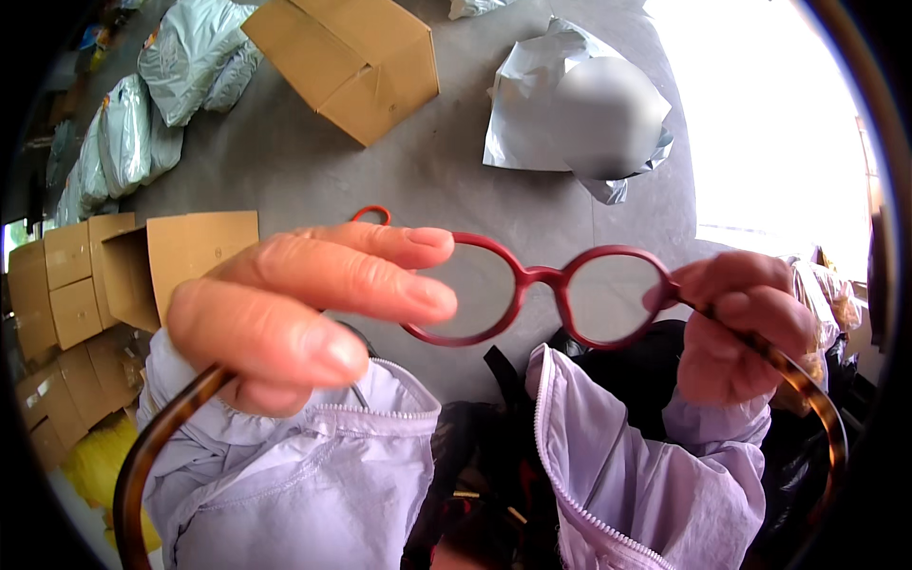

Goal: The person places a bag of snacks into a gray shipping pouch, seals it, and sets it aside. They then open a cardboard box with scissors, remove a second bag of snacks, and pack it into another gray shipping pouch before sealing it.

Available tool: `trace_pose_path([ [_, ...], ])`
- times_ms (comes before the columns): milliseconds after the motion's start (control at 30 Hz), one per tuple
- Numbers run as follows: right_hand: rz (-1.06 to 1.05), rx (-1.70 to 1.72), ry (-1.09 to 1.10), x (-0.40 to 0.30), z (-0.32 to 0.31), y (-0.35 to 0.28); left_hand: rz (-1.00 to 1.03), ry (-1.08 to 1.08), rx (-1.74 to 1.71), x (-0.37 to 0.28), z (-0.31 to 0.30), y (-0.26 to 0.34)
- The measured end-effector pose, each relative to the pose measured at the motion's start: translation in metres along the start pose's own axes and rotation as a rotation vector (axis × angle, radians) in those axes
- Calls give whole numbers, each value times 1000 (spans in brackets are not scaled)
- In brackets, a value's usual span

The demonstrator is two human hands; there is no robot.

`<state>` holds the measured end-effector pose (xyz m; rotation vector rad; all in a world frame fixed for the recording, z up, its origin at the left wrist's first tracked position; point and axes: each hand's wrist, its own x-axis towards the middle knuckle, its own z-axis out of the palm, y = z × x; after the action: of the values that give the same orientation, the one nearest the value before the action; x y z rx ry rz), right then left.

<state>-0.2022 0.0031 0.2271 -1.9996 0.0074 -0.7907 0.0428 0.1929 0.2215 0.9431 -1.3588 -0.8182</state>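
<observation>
A pair of eyeglasses with a dark red round frame (544,273) and tortoiseshell-patterned temples is held up close before the camera. My left hand (306,306) is at the left lens and the left temple, its fingers spread and partly covering the frame; whether it grips the glasses is unclear. On the other side, my right hand (741,324) is closed around the hinge area and the right temple. Both arms wear pale lilac sleeves, and an open zipped jacket edge (548,427) in the same colour hangs below.
On the grey floor lie a cardboard box (356,60) and a silver plastic bag (534,107). Stuffed grey plastic bags (189,60) line the upper left. Several cardboard boxes (71,285) stand at the left, above a yellow bag (103,456). Clear plastic packages (819,292) are at the right.
</observation>
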Motion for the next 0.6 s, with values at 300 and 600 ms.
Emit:
trace_pose_path([
  [300, -99, -80, 9, 0, -6, -12, -29, 117, 171, -21, 2, 38],
  [600, -201, -54, 164, -6, 0, -29, 125, 21, 127, 1, 8, 43],
])
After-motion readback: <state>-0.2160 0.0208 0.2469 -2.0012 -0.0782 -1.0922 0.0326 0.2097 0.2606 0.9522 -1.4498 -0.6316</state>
